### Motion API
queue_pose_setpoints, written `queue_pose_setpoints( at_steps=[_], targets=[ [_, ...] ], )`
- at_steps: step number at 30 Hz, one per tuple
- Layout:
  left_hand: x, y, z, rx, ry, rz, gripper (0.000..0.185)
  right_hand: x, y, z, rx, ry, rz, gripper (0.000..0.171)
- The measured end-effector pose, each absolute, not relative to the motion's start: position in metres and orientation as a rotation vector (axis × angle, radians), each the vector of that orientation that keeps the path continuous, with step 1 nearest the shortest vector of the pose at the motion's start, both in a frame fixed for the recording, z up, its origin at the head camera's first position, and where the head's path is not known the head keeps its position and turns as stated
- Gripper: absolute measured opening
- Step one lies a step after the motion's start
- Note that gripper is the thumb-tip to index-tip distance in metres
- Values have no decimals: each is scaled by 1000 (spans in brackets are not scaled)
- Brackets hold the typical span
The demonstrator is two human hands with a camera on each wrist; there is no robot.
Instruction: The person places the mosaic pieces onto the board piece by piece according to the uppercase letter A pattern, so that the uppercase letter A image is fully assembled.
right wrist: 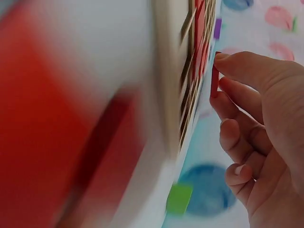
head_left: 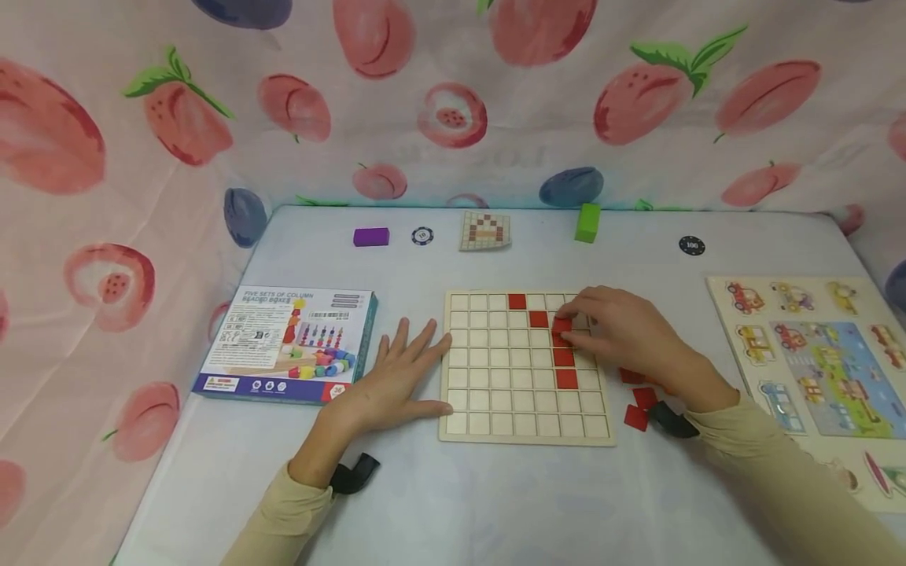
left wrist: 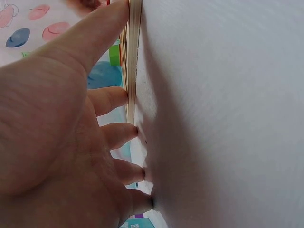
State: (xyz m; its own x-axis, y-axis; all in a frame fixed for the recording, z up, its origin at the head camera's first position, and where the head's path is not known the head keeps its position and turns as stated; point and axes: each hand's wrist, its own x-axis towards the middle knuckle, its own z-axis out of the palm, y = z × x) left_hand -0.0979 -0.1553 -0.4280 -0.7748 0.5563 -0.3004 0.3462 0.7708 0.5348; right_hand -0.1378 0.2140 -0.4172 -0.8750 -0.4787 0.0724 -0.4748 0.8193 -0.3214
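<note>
Left hand [head_left: 392,385] rests flat, steadying the grid board [head_left: 525,428]; right hand [head_left: 623,334] pinches a red tile [right wrist: 214,81].

Your box [head_left: 286,343] near the table's left edge reads "FIVE SETS OF COLUMN BEADED BOXES"; the black chip [head_left: 691,245] by the far edge says "100".

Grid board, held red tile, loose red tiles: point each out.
Grid board [head_left: 495,393], head view, bare lower cells.
Red tile [right wrist: 214,83], right wrist view, its edge between fingertips.
Loose red tiles [head_left: 635,417], head view, nearest tile's face.
</note>
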Motion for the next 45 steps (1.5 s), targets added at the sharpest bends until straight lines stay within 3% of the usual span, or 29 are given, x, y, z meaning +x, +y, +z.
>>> queue_pose_setpoints(
  at_steps=[10, 19, 25, 38, 45],
  targets=[
    [-100, -153, -430, 674, 2506, 629, 99, -171, 147, -417, -915, 2877, -496, 21],
    [-101, -153, -430, 680, 2510, 628, 99, -172, 137, -421, -934, 2923, -436, 11],
    [-100, -153, -429, 661, 2506, 629, 99, -160, 152, -420, -939, 2944, -438, 12],
    [-98, -153, -429, 666, 2512, 627, 99, -95, 240, -423, -505, 2955, -533, 25],
    [-98, -154, -429, 659, 2527, 609, 99, -72, 273, -429, -501, 2982, -512, 28]
  ],
)
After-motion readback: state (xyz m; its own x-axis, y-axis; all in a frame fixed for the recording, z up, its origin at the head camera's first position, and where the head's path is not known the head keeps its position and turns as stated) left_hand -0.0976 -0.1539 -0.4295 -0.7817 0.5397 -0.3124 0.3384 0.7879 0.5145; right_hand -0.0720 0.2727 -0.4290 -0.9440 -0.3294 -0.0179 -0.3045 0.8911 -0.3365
